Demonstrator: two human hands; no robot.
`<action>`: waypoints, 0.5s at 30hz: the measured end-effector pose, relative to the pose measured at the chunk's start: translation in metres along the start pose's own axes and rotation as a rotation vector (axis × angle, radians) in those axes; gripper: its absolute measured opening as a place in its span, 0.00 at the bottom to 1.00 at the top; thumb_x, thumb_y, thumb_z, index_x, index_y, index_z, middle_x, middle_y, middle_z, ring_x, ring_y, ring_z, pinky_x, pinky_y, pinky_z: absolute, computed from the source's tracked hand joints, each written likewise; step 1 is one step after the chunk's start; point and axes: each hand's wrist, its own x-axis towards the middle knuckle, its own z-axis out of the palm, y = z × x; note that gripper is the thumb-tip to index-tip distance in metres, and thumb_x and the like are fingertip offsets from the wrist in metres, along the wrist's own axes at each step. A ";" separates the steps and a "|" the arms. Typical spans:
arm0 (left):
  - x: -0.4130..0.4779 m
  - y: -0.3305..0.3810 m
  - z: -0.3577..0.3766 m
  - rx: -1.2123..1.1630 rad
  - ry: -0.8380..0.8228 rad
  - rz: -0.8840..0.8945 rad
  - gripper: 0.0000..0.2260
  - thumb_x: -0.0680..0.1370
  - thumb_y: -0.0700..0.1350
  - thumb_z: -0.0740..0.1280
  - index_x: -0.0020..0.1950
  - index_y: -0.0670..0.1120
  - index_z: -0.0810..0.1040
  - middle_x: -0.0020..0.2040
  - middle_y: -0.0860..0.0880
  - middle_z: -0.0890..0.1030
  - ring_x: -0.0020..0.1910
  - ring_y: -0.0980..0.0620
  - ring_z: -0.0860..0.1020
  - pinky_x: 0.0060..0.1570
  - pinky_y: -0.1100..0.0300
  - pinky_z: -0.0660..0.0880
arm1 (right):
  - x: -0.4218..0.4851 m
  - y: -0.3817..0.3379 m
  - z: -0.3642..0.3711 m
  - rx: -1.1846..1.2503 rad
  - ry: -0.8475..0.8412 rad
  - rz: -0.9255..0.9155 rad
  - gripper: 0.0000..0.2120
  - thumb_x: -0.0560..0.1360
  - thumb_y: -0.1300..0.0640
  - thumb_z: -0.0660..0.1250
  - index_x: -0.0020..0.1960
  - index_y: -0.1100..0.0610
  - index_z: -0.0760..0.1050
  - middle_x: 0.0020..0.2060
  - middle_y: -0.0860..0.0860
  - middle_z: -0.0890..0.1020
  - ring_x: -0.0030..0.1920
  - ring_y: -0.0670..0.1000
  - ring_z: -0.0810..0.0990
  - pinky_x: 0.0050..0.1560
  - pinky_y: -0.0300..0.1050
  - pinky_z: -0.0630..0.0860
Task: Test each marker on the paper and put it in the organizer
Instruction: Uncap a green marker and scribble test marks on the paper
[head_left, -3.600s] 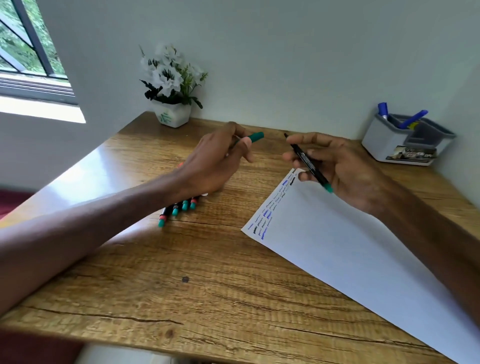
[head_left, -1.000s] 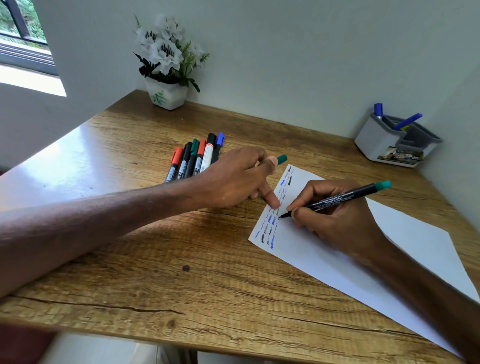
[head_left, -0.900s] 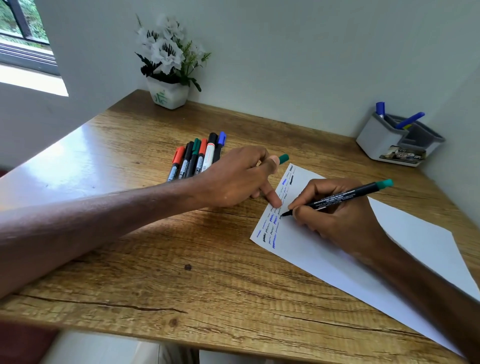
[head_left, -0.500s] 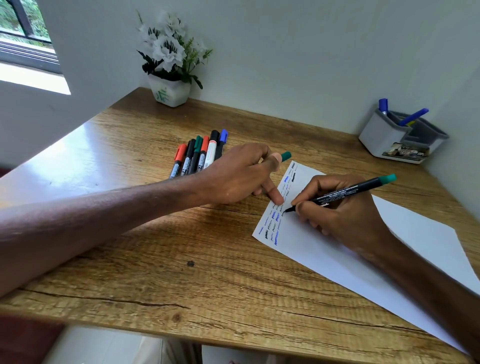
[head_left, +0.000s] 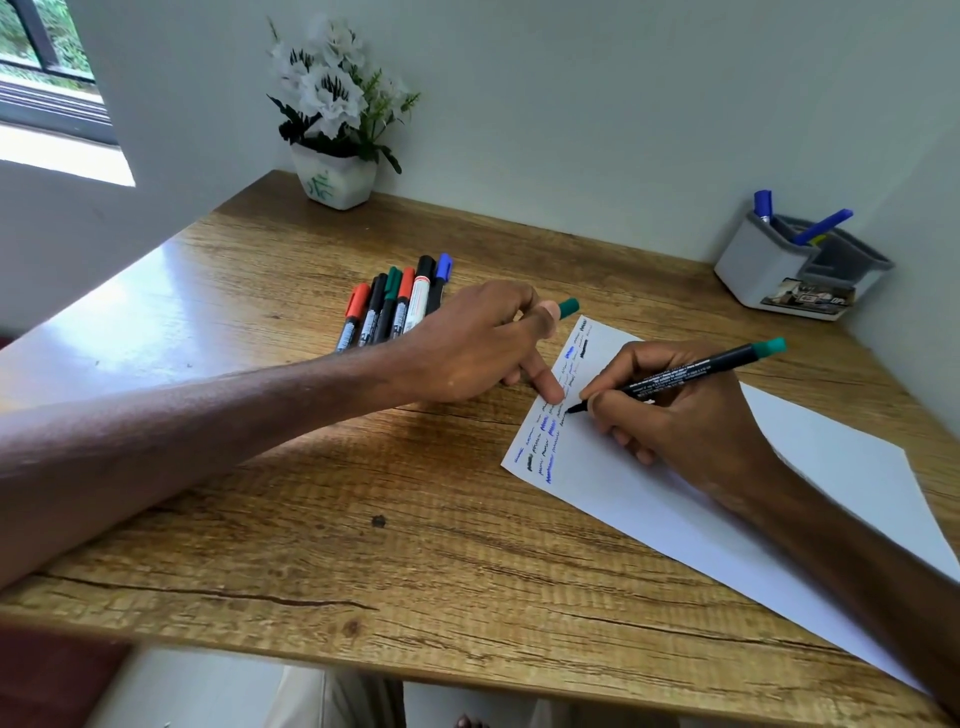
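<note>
My right hand (head_left: 680, 421) grips a black marker with a green end (head_left: 691, 371), its tip touching the white paper (head_left: 649, 488) near several blue and dark test scribbles. My left hand (head_left: 478, 345) pinches the marker's green cap (head_left: 569, 307) between thumb and forefinger, while one finger presses the paper's left edge. Several capped markers (head_left: 395, 306) in red, black, green and blue lie side by side behind my left hand. The grey and white organizer (head_left: 769, 270) stands at the back right with two blue markers in it.
A white pot of artificial white flowers (head_left: 335, 130) stands at the back of the wooden desk (head_left: 363, 545). Walls close in behind and on the right. A window is at the upper left. The desk's front edge runs along the bottom.
3.6 s ago both hands were raised, cap and marker apart in the air. Since then the right hand has lowered the tip onto the paper; over the last second it has stayed there.
</note>
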 end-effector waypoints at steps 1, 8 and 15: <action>0.000 0.000 0.000 -0.004 0.000 0.003 0.15 0.87 0.50 0.55 0.56 0.41 0.73 0.41 0.50 0.88 0.34 0.54 0.78 0.38 0.53 0.74 | 0.001 0.002 0.000 -0.001 0.001 0.005 0.10 0.73 0.70 0.72 0.37 0.58 0.84 0.28 0.58 0.82 0.25 0.66 0.75 0.21 0.43 0.73; 0.001 -0.003 0.000 -0.010 -0.005 0.018 0.15 0.87 0.51 0.55 0.55 0.41 0.73 0.41 0.50 0.88 0.33 0.56 0.78 0.36 0.57 0.73 | 0.001 0.005 -0.001 0.037 -0.002 0.038 0.06 0.72 0.66 0.71 0.38 0.59 0.83 0.28 0.58 0.82 0.24 0.56 0.76 0.22 0.42 0.73; 0.000 -0.001 -0.001 0.025 0.124 0.089 0.11 0.86 0.50 0.61 0.55 0.44 0.76 0.43 0.54 0.88 0.31 0.56 0.78 0.34 0.60 0.74 | 0.008 0.007 -0.008 0.356 0.190 0.173 0.04 0.77 0.69 0.70 0.45 0.63 0.82 0.32 0.57 0.82 0.29 0.51 0.76 0.24 0.41 0.72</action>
